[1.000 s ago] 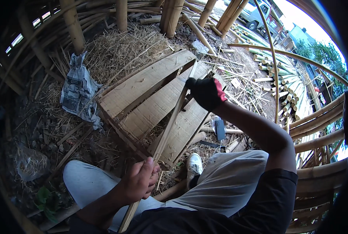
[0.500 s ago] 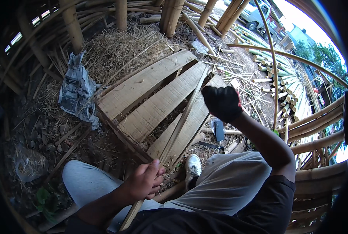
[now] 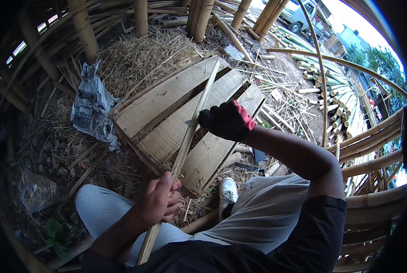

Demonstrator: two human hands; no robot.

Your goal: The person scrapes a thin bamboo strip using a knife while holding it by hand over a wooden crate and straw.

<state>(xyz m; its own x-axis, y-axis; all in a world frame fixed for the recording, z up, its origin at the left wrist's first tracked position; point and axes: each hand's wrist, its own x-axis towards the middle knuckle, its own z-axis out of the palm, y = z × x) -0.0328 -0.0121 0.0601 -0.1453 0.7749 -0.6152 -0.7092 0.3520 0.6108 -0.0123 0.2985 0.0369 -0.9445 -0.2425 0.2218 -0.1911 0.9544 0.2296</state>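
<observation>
My bare left hand [image 3: 160, 199] is closed around a long split bamboo strip [image 3: 195, 119], low down near my lap. From there the strip slants up and away over a slatted wooden crate [image 3: 167, 134]. My right hand [image 3: 227, 120], in a black and red glove, is closed on a knife; only its short blade [image 3: 191, 122] shows, lying at the strip about midway along. The handle is hidden inside the glove. Thin curled shavings are scattered on the crate's slats.
Crumpled newspaper [image 3: 92, 107] lies left of the crate, with a heap of straw shavings [image 3: 142, 61] behind it. Cut bamboo poles [image 3: 337, 98] are stacked at the far right. A dark phone-like object [image 3: 258, 155] rests beside the crate. Bamboo posts [image 3: 199, 20] stand at the back.
My right hand has come left and nearer, turning so the knife blade shows at the strip. The strip's far end has swung left, and my left hand has shifted slightly left.
</observation>
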